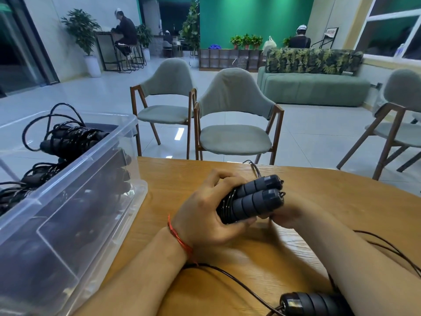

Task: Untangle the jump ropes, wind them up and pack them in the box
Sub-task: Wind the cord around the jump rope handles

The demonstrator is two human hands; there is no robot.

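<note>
At the near edge of the table, toward the right corner: a loose handle, lying flat, long axis along that edge, capped end to the left, far end hidden under the right forearm. From it, a slack cord trailing left over the wood, unwound. At least one rope left to do, by the look of it.

Mid-table, held just above the wood: a pair of handles side by side, cord wrapped round the gripped end. Long axis slanting from near-left to far-right, capped ends toward the far right edge. Left hand wrapped tight round the wound end, thumb under, fingers over. Right hand just below the capped ends, blurred; cannot tell whether pinching cord or empty. Probably mid-winding, with a short tail of cord near the far edge not yet taken up.

At the left edge: a clear box, already holding several wound ropes, loops poking above the rim. Beyond the far edge, chairs.
</note>
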